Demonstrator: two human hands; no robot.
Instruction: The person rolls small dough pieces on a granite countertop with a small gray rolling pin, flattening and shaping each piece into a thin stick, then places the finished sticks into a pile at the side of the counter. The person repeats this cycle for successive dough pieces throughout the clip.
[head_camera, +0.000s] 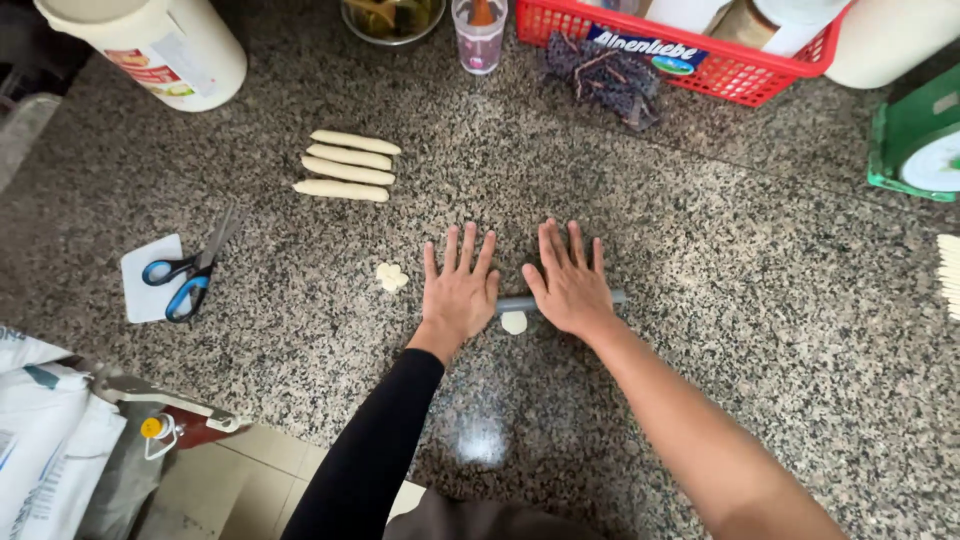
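Note:
Both my hands lie flat, fingers spread, on a thin grey rolling rod (512, 303) on the speckled granite counter (700, 250). My left hand (460, 288) covers the rod's left end, my right hand (568, 280) its right part. A small flat disc of pale dough (514, 322) shows under the rod between my hands. A little lump of dough (391, 277) sits just left of my left hand. Several rolled dough sticks (347, 166) lie in a row farther back on the left.
Blue-handled scissors (188, 275) rest on a white card at the left. A white tub (150, 45), a bowl (392, 18), a clear cup (479, 35), a red basket (700, 50), a dark cloth (605, 75) and a green scale (920, 140) line the back. Sacks (45, 430) stand below the counter's front-left edge.

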